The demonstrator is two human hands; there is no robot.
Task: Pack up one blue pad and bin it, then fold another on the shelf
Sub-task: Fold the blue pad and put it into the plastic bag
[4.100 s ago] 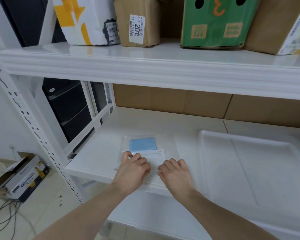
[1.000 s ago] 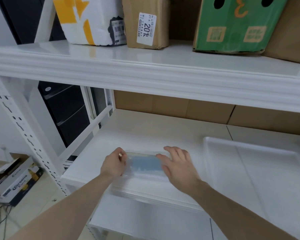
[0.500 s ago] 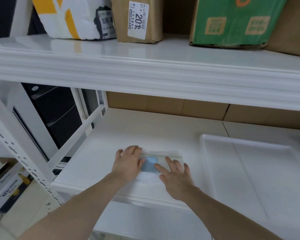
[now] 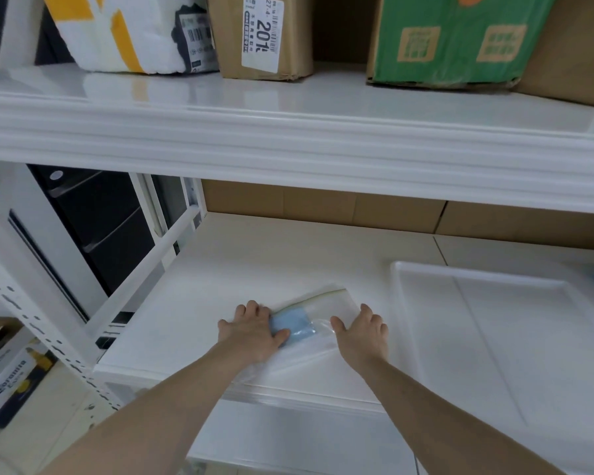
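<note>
Head view: blue pad [image 4: 294, 324] inside clear bag [image 4: 326, 311], flat hands, left [image 4: 252, 332] and right [image 4: 364, 334], pressing it.

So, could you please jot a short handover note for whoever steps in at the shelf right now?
Left hand: flat, pressing the blue pad inside the clear bag.
Right hand: open, flat on the bag's right side.
The bag lies near the front of the lower shelf, left of the white tray.
Done: pad is in the bag.
Left: finish packing, bin it, then fold a second pad on the shelf.
</note>
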